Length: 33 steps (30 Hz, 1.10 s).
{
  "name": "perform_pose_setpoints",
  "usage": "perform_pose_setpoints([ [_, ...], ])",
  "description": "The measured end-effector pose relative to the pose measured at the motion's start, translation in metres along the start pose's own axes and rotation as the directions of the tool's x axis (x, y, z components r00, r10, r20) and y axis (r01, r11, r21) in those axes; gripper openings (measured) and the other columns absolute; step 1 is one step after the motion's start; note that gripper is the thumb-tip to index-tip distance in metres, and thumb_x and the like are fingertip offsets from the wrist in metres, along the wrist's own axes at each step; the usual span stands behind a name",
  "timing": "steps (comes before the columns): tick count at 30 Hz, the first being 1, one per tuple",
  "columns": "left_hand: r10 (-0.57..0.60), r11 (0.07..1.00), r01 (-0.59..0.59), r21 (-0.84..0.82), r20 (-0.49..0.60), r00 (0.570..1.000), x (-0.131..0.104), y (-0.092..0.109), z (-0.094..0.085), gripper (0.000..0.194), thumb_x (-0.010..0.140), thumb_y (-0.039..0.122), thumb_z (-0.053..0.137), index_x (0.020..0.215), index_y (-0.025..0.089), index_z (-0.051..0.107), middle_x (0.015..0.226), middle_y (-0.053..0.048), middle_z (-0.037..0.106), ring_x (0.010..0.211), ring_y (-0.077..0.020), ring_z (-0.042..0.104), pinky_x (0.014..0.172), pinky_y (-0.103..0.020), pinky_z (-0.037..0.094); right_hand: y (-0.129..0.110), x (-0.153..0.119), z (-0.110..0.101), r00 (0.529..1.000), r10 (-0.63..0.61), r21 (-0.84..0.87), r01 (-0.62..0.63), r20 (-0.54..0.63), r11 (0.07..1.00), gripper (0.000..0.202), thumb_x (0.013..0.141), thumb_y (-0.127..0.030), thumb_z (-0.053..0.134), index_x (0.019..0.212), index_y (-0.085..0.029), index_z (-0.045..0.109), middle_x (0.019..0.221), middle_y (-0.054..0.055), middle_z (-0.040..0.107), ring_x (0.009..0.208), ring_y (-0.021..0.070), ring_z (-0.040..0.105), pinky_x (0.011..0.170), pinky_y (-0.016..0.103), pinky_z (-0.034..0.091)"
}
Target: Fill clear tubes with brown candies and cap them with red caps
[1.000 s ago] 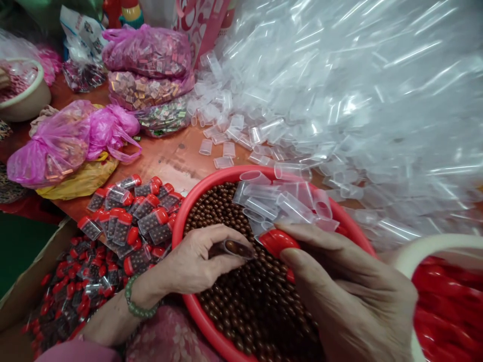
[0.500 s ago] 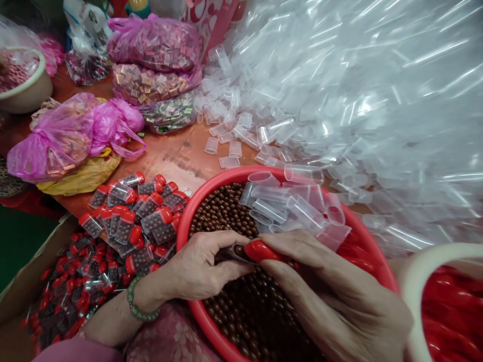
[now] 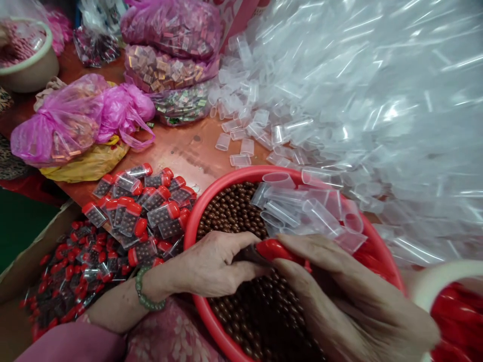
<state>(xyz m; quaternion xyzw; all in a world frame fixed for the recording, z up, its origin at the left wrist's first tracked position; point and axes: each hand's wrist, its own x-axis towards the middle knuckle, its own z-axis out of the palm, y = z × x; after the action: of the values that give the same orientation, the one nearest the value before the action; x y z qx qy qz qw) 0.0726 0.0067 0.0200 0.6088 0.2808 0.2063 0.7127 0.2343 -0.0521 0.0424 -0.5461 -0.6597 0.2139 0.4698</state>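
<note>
1. At the far left, a white tub (image 3: 32, 80) holds little pink things (image 3: 22, 48). Part of another person's hand (image 3: 3, 36) is in it.
2. Next, pink bags (image 3: 60, 125) sit on the orange worktop (image 3: 181, 146), with a yellow bag (image 3: 85, 165) under them.
3. Below, a box (image 3: 18, 266) is full of small red-topped packs (image 3: 85, 274). More filled packs (image 3: 130, 208) lie on the worktop beside it.
4. The left hand (image 3: 217, 264) wears a green bead bracelet (image 3: 145, 289). Its grip pinches a clear case (image 3: 247, 253) above the red tub (image 3: 260, 173).
5. That tub has lots of shiny brown balls (image 3: 234, 206) (they look like candy) and some clear tubes (image 3: 290, 211).
6. The right hand (image 3: 339, 286) has its grip pinching a red cap (image 3: 277, 250) at the end of the case. I can't tell if it is all the way in.
7. Behind is a huge heap of clear tubes (image 3: 339, 100). At the far right, another white tub (image 3: 424, 286) holds red caps (image 3: 456, 322).
</note>
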Motion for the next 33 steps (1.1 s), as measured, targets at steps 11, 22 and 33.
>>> perform_pose_setpoints([
  [11,-0.025,0.982,0.032,-0.186,0.04,0.999,0.001,-0.004,0.001,0.006,0.088,0.02,0.056,0.092,0.016,0.058,0.086,-0.001,0.059,0.081,-0.0143,0.054,0.079,-0.028,0.047,0.007,-0.001,0.0,0.982,-0.083,-0.283,0.13,0.17,0.95,0.034,0.092,-0.024,0.063,0.126,-0.025,0.059,0.1,0.005,0.071,0.085,0.0194,0.07,0.074,0.031,0.058],
  [22,-0.135,0.772,0.15,-0.618,0.071,0.988,0.008,-0.006,0.01,0.037,0.067,0.041,0.084,0.077,0.013,0.063,0.073,0.002,0.056,0.075,-0.0114,0.052,0.076,-0.025,0.044,0.018,0.001,0.014,0.888,-0.349,-0.605,0.46,0.299,0.65,0.064,0.088,-0.037,0.057,0.142,-0.007,0.038,0.1,0.017,0.065,0.087,0.0282,0.066,0.074,0.042,0.054],
  [33,-0.126,0.834,0.121,-0.538,0.027,0.992,0.002,-0.003,0.021,0.037,0.071,0.044,0.081,0.086,0.014,0.065,0.081,0.0,0.059,0.075,-0.0121,0.051,0.073,-0.025,0.044,0.021,-0.001,0.01,0.85,-0.463,-0.564,0.517,0.249,0.645,0.062,0.086,-0.039,0.062,0.137,-0.009,0.045,0.088,0.011,0.067,0.075,0.0242,0.066,0.072,0.038,0.054],
])
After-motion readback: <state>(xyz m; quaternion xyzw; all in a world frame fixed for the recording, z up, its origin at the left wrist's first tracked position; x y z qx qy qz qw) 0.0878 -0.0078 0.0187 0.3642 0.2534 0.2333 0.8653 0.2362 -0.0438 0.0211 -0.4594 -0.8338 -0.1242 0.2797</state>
